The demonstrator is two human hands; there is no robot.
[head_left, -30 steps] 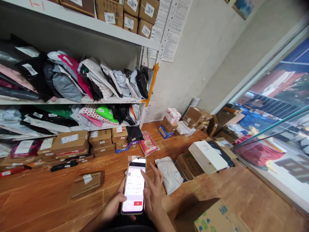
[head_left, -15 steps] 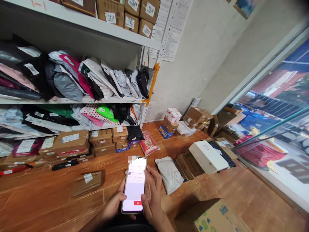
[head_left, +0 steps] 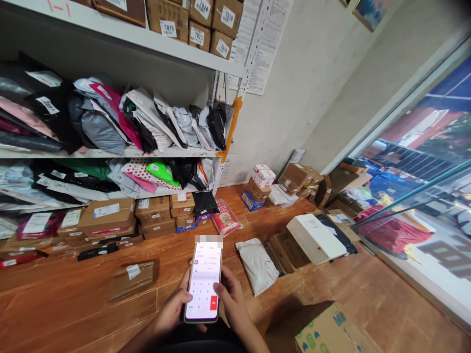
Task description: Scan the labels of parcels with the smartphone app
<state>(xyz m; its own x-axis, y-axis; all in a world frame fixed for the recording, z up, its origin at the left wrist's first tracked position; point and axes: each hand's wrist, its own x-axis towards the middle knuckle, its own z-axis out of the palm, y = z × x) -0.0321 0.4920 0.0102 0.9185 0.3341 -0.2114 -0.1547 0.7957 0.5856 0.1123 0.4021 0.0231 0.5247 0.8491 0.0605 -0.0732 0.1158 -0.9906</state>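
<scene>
A smartphone (head_left: 204,284) with a lit screen showing a number keypad is held low in the middle of the view. My left hand (head_left: 172,309) cups it from the left and below, fingers wrapped round its edge. My right hand (head_left: 231,304) grips its right side, with the thumb resting on the screen near a red button. Just right of the hands a white plastic mailer bag (head_left: 257,264) lies on the wooden floor (head_left: 73,304). A flat brown padded parcel (head_left: 130,279) lies to the left.
Shelves (head_left: 110,153) on the left hold several soft mailers, with cardboard boxes (head_left: 106,215) at floor level. More boxes (head_left: 301,176) and a white box (head_left: 314,238) sit by the wall and glass front. An open printed carton (head_left: 324,333) stands at the lower right.
The phone screen has switched from a form to a number keypad. My right fingers have curled in from spread above the screen to the phone's right side.
</scene>
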